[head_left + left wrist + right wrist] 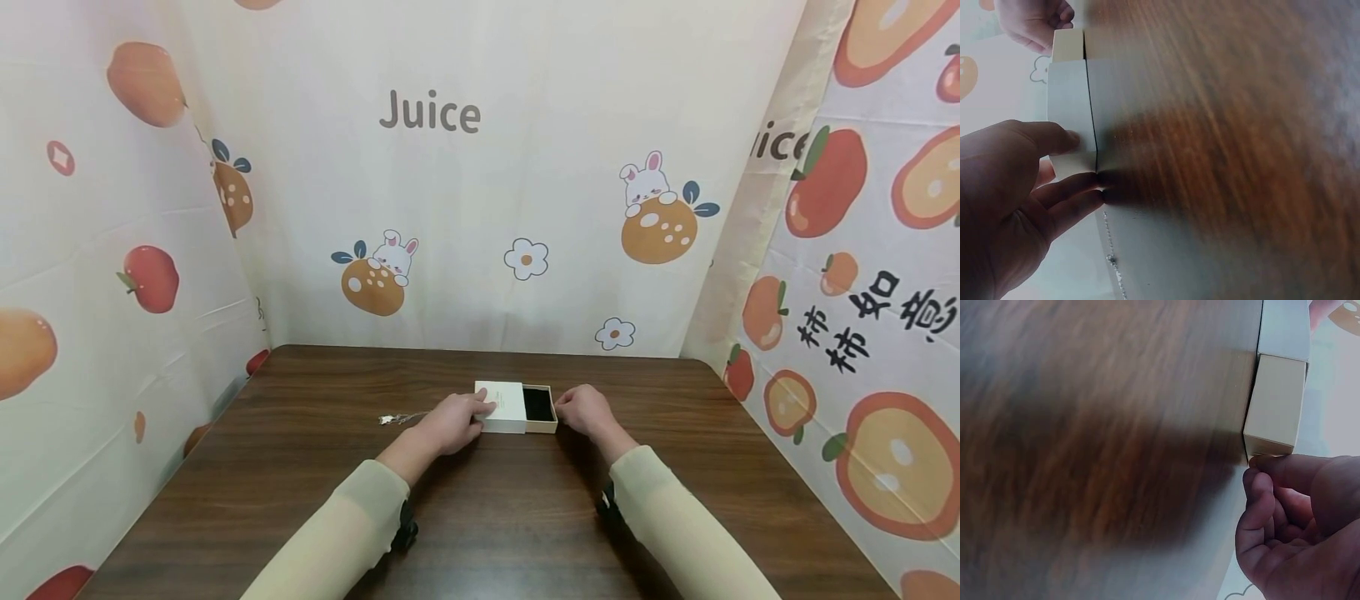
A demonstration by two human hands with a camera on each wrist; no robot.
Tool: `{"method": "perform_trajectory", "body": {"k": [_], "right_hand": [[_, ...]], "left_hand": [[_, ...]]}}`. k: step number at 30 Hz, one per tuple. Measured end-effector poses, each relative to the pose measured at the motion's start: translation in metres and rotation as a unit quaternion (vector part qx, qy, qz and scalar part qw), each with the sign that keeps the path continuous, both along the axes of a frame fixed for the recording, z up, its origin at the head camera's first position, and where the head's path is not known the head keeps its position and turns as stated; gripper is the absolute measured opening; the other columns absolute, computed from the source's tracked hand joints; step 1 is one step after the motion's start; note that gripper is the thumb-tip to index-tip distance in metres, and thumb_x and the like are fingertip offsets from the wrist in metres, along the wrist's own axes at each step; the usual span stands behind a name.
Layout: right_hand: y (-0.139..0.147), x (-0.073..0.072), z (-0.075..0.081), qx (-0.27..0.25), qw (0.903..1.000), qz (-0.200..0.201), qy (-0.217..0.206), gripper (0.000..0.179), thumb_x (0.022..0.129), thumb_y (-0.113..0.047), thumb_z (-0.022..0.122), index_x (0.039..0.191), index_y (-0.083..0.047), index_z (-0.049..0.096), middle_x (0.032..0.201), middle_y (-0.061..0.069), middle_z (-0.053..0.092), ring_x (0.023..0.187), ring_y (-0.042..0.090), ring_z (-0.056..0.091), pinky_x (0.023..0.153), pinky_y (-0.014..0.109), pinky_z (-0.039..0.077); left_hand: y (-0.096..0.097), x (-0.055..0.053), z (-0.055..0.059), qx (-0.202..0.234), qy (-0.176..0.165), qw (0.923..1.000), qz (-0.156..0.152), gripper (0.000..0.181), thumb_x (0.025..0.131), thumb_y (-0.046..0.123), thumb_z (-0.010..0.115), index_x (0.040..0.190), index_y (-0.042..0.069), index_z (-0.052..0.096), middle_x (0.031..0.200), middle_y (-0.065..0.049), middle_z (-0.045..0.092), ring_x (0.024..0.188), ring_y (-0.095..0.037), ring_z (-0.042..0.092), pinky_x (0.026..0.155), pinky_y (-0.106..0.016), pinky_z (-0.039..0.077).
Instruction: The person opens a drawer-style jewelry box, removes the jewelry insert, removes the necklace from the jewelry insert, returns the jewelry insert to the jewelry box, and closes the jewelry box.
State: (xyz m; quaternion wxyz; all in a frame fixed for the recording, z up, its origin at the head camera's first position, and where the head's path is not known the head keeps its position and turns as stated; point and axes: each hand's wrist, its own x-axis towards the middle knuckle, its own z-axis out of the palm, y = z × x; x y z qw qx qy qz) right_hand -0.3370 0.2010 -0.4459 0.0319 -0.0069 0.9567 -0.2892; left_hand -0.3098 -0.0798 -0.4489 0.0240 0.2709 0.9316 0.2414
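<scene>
A small white jewelry box (pixel 512 407) lies flat on the wooden table, its cream drawer (pixel 542 427) slid partway out to the right. Black lining shows inside the drawer. My left hand (pixel 453 423) holds the box's white sleeve at its left end, thumb on the near side in the left wrist view. At the drawer's outer end, my right hand (pixel 587 410) pinches with thumb and forefinger, the other fingers curled; what lies between those fingertips is hidden. A silver chain necklace (pixel 392 419) with a small pendant lies left of the box, close to the left hand.
The brown wooden table (pixel 300 467) reaches back to a fruit-printed curtain (pixel 465 208), with similar curtains at both sides. The box sits near the table's far edge.
</scene>
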Motion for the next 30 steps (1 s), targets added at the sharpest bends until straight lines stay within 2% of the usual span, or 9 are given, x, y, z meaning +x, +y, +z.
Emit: {"method": "perform_trajectory", "body": {"k": [13,19,30], "right_hand": [[-0.004,-0.001,-0.001,0.021,0.9996,0.010,0.016,0.020,0.102,-0.013,0.069,0.101,-0.002,0.086,0.086,0.006,0.079,0.083,0.023,0.064,0.076,0.034,0.054],[-0.009,0.000,0.002,0.006,0.9999,0.009,0.001,0.021,0.103,-0.013,0.068,0.103,-0.002,0.086,0.086,0.006,0.078,0.081,0.021,0.065,0.073,0.032,0.054],[-0.016,-0.001,0.003,0.016,0.9998,0.011,-0.005,0.020,0.103,-0.012,0.067,0.103,-0.003,0.086,0.090,0.006,0.078,0.082,0.021,0.065,0.073,0.032,0.054]], "left_hand": [[0.000,0.000,0.000,0.005,-0.004,1.0000,0.000,0.047,0.107,0.004,0.067,0.154,0.010,0.064,0.170,-0.019,0.048,0.153,-0.040,0.054,0.123,-0.052,0.049],[0.001,-0.001,0.000,0.003,-0.001,1.0000,-0.002,0.047,0.107,0.004,0.067,0.154,0.010,0.064,0.170,-0.020,0.048,0.153,-0.040,0.054,0.123,-0.051,0.050],[0.001,-0.002,-0.001,-0.002,0.004,1.0000,-0.004,0.047,0.107,0.005,0.067,0.154,0.010,0.064,0.169,-0.020,0.049,0.151,-0.041,0.055,0.122,-0.051,0.050]]}}
